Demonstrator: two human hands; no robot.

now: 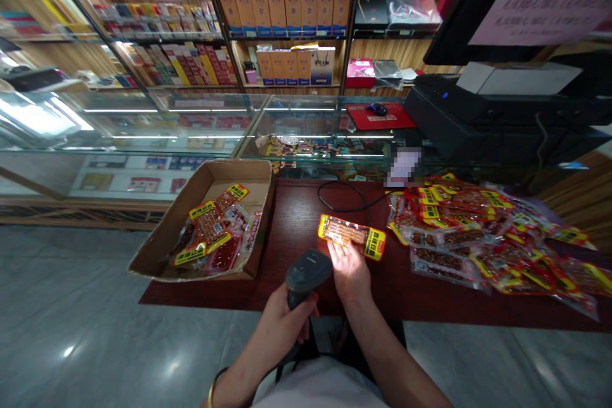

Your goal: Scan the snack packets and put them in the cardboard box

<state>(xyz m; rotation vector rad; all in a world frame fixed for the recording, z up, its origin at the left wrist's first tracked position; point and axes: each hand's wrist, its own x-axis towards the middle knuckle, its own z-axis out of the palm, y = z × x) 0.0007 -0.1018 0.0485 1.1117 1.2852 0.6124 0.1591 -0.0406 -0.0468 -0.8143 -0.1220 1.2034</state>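
- We are wrapping the left hand (282,315) around the handle of a scanner (308,269); part of that grip is hiding from us, so we are not telling whether a finger is pressing the trigger.
- We are holding a snack packet (351,236) in the right hand (351,271), above the table (291,217), fingers meeting its lower edge and curling partly out of sight. With the support sitting under the middle, the long packet could be tipping or sliding off.
- The packet's film is shining brightly, so glare could be spoiling the scanner's reading.
- The scanner's head is hanging just beside the right hand; a careless turn could be knocking the packet loose.
- A cable (335,209) is looping on the table behind the packet; a reaching hand could be snagging it.
- Slick packets are overlapping in the heap (459,217), the nearest ones lying close to the front edge; a bump could be sending some down to the floor.
- The cardboard box (265,223) is apparently overhanging the table's left end, so leaning on that side could be tilting it.
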